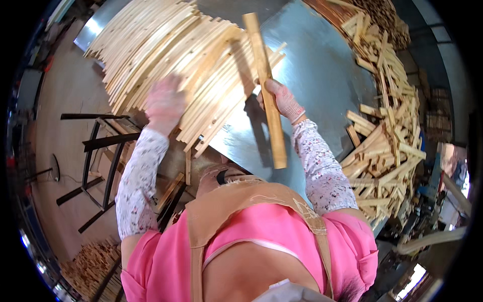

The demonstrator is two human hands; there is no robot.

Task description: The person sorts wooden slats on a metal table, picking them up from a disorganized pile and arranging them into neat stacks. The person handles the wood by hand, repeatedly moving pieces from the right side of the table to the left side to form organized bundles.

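In my right hand (284,100), which wears a pale knitted glove, a flat wooden board (271,113) is gripped near its middle. The board is raised over the metal tabletop (317,55) and casts a shadow on it. Many long, narrow wooden slats (151,48) lie side by side across the table's left part. My gloved left hand (165,100) is over the near left ends of these slats. Motion blurs its fingers, so I cannot make out whether it touches or holds one.
A heap of loose wood offcuts (387,146) runs along the table's right side. Left of the table stands a black metal frame (108,161) on the floor. Another pile of small wood pieces (90,267) lies at the lower left.
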